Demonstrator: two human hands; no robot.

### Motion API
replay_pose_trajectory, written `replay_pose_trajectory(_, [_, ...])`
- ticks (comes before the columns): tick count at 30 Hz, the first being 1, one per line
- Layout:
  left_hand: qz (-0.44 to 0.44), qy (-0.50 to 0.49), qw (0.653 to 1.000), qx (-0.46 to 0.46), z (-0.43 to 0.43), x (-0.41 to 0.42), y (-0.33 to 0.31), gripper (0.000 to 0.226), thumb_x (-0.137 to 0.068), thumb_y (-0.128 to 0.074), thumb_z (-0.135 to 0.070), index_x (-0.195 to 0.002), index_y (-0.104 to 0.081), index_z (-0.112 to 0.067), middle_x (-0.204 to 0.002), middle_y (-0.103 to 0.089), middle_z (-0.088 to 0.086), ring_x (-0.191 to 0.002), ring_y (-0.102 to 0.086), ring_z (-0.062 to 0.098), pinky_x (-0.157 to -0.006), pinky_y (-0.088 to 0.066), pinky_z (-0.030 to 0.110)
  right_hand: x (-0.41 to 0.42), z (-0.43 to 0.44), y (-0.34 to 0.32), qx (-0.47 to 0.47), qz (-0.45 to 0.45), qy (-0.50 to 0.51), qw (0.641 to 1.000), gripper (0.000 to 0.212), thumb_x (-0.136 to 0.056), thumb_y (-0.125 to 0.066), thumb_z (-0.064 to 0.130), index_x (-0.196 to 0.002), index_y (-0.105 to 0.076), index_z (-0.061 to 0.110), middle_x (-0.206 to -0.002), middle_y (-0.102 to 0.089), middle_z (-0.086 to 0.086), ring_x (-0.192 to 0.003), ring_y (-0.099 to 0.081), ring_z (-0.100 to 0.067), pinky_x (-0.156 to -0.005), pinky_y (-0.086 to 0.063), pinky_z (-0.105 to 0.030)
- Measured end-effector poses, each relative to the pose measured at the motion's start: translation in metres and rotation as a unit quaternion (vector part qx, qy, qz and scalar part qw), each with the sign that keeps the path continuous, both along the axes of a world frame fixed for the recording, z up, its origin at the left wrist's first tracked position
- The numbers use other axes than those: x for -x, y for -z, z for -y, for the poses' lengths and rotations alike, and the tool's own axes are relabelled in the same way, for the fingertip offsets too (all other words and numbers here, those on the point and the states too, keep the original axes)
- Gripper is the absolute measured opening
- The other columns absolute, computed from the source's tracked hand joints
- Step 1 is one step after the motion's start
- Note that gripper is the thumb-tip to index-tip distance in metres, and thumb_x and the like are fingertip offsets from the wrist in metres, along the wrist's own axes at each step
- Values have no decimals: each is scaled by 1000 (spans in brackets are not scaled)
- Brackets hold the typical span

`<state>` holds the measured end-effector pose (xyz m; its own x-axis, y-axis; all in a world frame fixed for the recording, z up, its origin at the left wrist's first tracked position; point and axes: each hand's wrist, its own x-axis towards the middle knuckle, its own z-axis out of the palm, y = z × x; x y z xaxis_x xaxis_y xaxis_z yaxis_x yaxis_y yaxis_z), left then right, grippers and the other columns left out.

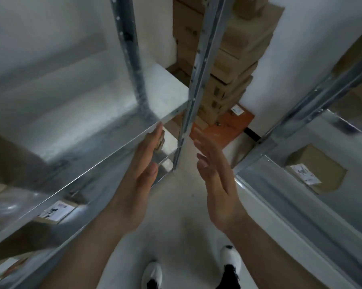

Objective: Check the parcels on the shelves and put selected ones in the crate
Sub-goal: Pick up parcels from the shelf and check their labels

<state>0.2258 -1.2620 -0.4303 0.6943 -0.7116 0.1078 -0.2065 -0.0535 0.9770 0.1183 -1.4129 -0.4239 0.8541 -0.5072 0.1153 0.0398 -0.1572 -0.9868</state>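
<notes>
Metal shelves (88,126) flank a pale floor (180,226) — left hand (138,184) and right hand (215,180) both flat-fingered, holding nothing.

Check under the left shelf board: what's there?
A labelled cardboard parcel sits on the lower level. The shelf board covers whatever lies farther back.

Place: we identify a parcel storeroom.
Racking: we see galvanised metal shelves (92,90) flanking a narrow aisle (180,207).
Stock: we note stacked cardboard boxes (236,57) and a labelled parcel (315,172) on a shelf.
</notes>
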Motion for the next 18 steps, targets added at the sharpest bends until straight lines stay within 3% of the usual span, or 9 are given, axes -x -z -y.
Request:
replay_pose_trajectory(3, [15,-42,998,-33,34,-13,12,71,-102,-31,-72,-165,-25,-39,-170,-28,-20,-159,-19,4,-128,-17,36,-26,39,18,13,9,-57,998,55,-102,-44,41,-154,-50,24,-154,-55,20,-149,-47,-11,-124,-40,-42])
replay_pose_trajectory(6, [-66,-124,988,-66,61,-35,29,64,-102,-36,-71,-160,-36,-45,-158,-45,-30,-160,-23,10,-124,-28,26,-60,72,50,1,18,-116,993,47,-102,-47,34,-149,-53,26,-148,-61,18,-144,-53,-13,-119,-44,-35])
replay_pose_trajectory(9, [35,-153,983,-96,69,-32,51,70,-97,-23,-80,-162,-23,-52,-167,-32,-27,-158,-23,2,-129,-19,38,-84,96,84,-2,9,-168,986,52,-102,-47,36,-152,-51,21,-154,-58,12,-147,-50,-18,-119,-42,-38])
replay_pose_trajectory(12, [57,-180,980,-68,83,-32,92,72,-99,-21,-78,-164,-22,-47,-170,-30,-21,-159,-24,8,-128,-20,55,-105,117,130,-2,8,-201,979,51,-101,-47,38,-151,-51,25,-152,-58,17,-146,-51,-18,-118,-42,-42])
replay_pose_trajectory(16, [119,-197,972,-49,93,-42,177,75,-104,-21,-71,-165,-30,-29,-169,-34,-14,-158,-30,14,-126,-26,57,-130,127,212,9,33,-227,973,50,-104,-46,35,-151,-51,20,-148,-59,20,-143,-52,-13,-114,-42,-25])
replay_pose_trajectory(18, [130,-207,968,-49,92,-47,216,76,-104,-21,-71,-165,-31,-27,-169,-36,-12,-157,-31,15,-127,-26,53,-142,125,251,-4,40,-240,970,48,-105,-46,31,-150,-51,16,-147,-61,14,-142,-53,-15,-116,-44,-31])
